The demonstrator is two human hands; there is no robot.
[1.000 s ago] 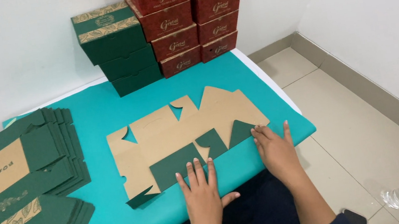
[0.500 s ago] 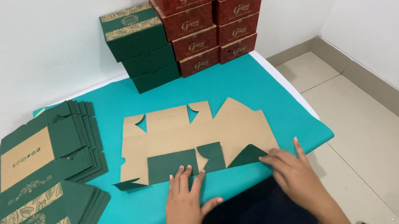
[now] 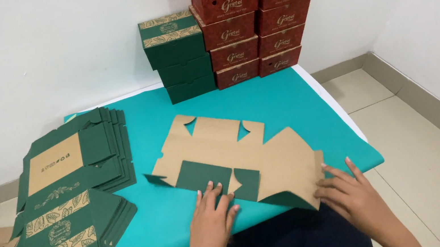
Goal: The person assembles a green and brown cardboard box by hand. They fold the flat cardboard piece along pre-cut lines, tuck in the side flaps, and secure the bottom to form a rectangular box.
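Note:
A flat die-cut cardboard box blank [image 3: 224, 151], brown on its upper face with green flaps folded over, lies on the teal table cover [image 3: 286, 103]. My left hand [image 3: 212, 213] presses flat on a folded green flap at the blank's near edge. My right hand [image 3: 350, 191] rests with fingers spread on the blank's lower right corner, where the right panel lifts slightly off the table.
A pile of flat green box blanks [image 3: 69, 196] lies at the left of the table. Assembled green boxes [image 3: 179, 54] and red boxes [image 3: 256, 15] are stacked at the back against the white wall. Tiled floor [image 3: 434, 139] lies right of the table.
The right side panel of the blank has been folded up and inward by my right hand. My left hand has moved onto the green flap. The camera view has shifted.

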